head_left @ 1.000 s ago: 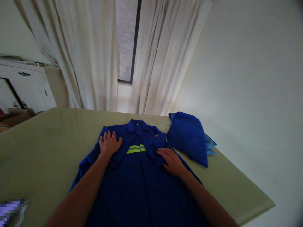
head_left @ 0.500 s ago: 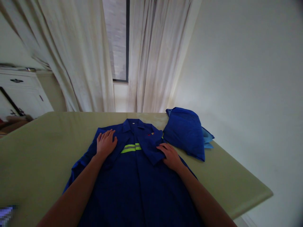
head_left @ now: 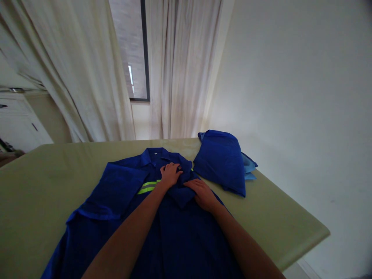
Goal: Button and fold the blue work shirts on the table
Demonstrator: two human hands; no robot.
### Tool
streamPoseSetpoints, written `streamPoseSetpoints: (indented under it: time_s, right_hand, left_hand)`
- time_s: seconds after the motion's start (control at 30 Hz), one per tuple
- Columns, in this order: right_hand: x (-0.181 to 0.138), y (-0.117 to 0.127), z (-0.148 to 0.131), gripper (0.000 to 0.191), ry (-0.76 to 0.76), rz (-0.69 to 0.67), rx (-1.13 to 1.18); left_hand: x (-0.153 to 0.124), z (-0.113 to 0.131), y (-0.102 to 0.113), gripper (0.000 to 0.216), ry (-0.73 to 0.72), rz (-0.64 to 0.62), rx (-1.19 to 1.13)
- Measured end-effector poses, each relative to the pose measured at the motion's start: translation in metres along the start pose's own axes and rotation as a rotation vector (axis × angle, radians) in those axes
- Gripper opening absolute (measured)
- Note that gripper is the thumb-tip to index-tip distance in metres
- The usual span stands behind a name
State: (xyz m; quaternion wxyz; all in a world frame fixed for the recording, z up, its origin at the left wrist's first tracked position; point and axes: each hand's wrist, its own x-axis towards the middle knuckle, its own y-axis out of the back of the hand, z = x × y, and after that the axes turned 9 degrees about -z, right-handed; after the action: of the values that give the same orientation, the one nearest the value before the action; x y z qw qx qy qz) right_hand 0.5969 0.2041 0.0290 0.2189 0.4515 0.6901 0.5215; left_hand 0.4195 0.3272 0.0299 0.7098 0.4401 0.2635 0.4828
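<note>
A blue work jacket (head_left: 116, 186) lies front up on the table, collar at the far end, with a yellow-green and grey reflective band (head_left: 147, 187) across the chest. On its left side a piece of the cloth is folded over the front. My left hand (head_left: 170, 175) rests on the right chest beside a small emblem (head_left: 179, 168), thumb and fingers apart. Close by, my right hand (head_left: 202, 193) lies with fingers stretched over the folded cloth on the right side. The lower end of the jacket runs out of view beneath my forearms.
A folded blue garment (head_left: 221, 161), with light blue showing at its edge, sits at the table's far right. The pale green table (head_left: 290, 228) ends near the white wall (head_left: 290, 97). Curtains (head_left: 186, 69) hang behind it, and a white cabinet (head_left: 21, 120) stands at left.
My left hand has moved right, from the jacket's left shoulder area to the right chest. The right hand stays on the right-hand fold. My view has turned slightly right.
</note>
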Motion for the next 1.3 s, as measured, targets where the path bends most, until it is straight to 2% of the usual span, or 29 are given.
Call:
streamPoseSetpoints:
  time_s: [0.07,0.13,0.27,0.37,0.43,0.5,0.63,0.73,0.9,1.0,1.17,1.3]
  right_hand:
    - [0.001,-0.001,0.004,0.069,-0.034,-0.009,-0.016]
    - [0.002,-0.003,0.007,0.073,-0.090,0.000,-0.029]
    - [0.004,-0.007,0.010,0.068,-0.238,0.049,-0.045]
    - [0.005,-0.006,0.007,0.060,-0.307,0.072,-0.075]
    - [0.005,-0.003,0.005,0.060,-0.337,0.074,-0.105]
    - [0.003,0.001,0.004,0.062,-0.349,0.034,-0.123]
    - [0.001,0.008,0.005,0.064,-0.324,-0.082,-0.106]
    - [0.004,0.006,0.004,0.059,-0.314,-0.081,-0.098]
    - [0.008,-0.003,0.005,0.062,-0.253,-0.062,-0.072]
    - [0.006,-0.007,0.007,0.066,-0.252,-0.048,-0.062]
    - [0.004,-0.009,0.007,0.062,-0.276,-0.031,-0.054]
    - [0.005,-0.009,0.004,0.063,-0.314,-0.021,-0.029]
  left_hand:
    - [0.000,0.001,0.006,0.029,-0.009,-0.001,-0.028]
    - [0.001,-0.005,0.022,0.029,-0.025,-0.018,-0.054]
    - [0.003,-0.037,0.064,0.027,0.002,-0.137,-0.050]
    - [0.000,-0.058,0.075,0.019,0.066,-0.254,-0.005]
    - [-0.002,-0.061,0.070,0.023,0.102,-0.268,0.021]
    - [-0.004,-0.055,0.059,0.035,0.110,-0.229,0.036]
    - [-0.002,-0.031,0.041,0.046,0.042,-0.035,0.114]
    - [0.009,-0.009,0.036,0.047,0.002,0.067,0.196]
    - [0.048,0.032,0.030,0.040,-0.042,-0.010,0.291]
    - [0.070,0.045,0.020,0.029,-0.023,-0.052,0.292]
    - [0.095,0.042,0.007,0.027,0.064,-0.069,0.196]
    - [0.118,0.022,0.017,0.031,0.238,-0.036,0.033]
